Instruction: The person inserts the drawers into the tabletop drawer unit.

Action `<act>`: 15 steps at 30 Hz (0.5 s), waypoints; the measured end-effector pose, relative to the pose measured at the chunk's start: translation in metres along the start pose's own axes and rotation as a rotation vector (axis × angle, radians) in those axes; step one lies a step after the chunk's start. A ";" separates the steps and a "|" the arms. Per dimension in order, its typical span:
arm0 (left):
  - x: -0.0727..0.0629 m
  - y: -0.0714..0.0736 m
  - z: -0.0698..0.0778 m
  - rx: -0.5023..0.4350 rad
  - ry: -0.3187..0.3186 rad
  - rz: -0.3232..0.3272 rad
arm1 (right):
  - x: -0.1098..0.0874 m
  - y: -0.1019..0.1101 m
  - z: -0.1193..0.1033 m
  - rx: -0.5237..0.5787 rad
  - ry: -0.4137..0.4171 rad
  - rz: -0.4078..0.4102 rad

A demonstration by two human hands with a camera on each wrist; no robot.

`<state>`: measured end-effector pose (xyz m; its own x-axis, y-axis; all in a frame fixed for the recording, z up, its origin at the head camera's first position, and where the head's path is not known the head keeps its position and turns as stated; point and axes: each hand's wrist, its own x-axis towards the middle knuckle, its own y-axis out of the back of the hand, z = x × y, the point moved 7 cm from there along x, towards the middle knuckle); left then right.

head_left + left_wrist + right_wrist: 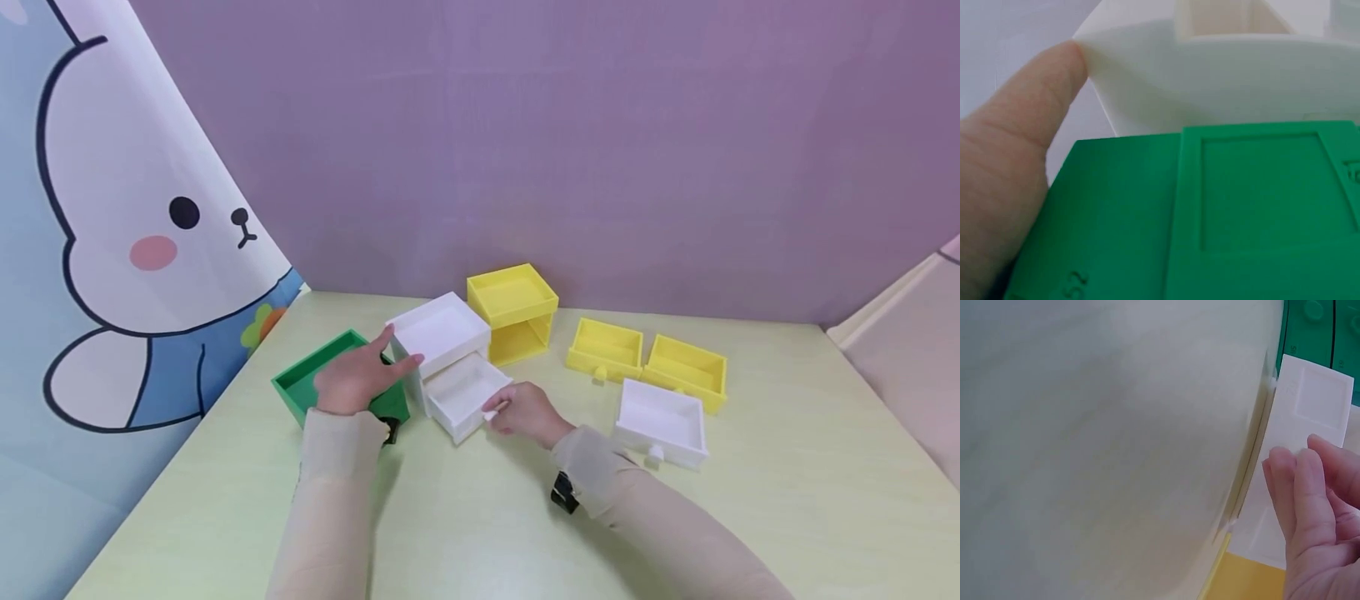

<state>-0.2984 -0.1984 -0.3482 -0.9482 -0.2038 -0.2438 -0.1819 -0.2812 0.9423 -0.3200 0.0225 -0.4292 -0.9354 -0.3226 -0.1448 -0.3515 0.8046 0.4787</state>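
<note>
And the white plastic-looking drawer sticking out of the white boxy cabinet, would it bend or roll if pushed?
The white rectangular drawer probably wouldn't bend: its walls look straight and stiff. It would likely slide, not roll, since it's flat-sided and sits partway inside the white boxy cabinet. It may feel light, being open-topped and hollow.

Left hand (356,378) splayed, right hand (527,412) pinching, both sleeved forearms (330,508) extended forward
</note>
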 end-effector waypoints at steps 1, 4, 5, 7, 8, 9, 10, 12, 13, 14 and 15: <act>0.000 0.000 0.000 0.000 0.001 0.003 | 0.000 0.000 0.000 0.001 0.000 0.004; -0.001 0.001 -0.001 0.000 0.004 0.006 | -0.001 -0.002 -0.002 0.001 0.001 0.012; -0.002 0.001 -0.001 0.002 0.007 0.005 | -0.001 -0.003 -0.003 0.000 0.001 0.012; -0.002 0.002 -0.001 0.004 0.010 0.003 | -0.001 -0.006 -0.004 0.005 0.004 0.004; -0.002 0.002 -0.001 0.005 0.009 0.001 | -0.002 -0.007 -0.005 0.003 0.008 0.001; -0.002 0.002 -0.001 0.005 0.009 -0.001 | -0.002 -0.008 -0.006 -0.001 0.013 -0.001; -0.002 0.002 -0.001 0.006 0.008 -0.003 | -0.001 -0.009 -0.007 -0.005 0.019 -0.002; -0.001 0.001 0.000 0.003 0.003 -0.005 | 0.000 -0.010 -0.008 -0.002 0.021 0.001; 0.000 0.001 0.000 0.001 0.000 -0.006 | 0.000 -0.011 -0.008 -0.006 0.023 0.006; 0.000 0.000 0.001 -0.001 -0.004 -0.007 | 0.001 -0.011 -0.008 -0.009 0.023 0.012; 0.000 0.000 0.000 -0.003 -0.006 -0.008 | 0.001 -0.012 -0.008 -0.007 0.022 0.017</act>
<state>-0.2986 -0.1979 -0.3483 -0.9482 -0.1964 -0.2499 -0.1885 -0.2857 0.9396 -0.3168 0.0084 -0.4285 -0.9401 -0.3202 -0.1172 -0.3354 0.8063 0.4872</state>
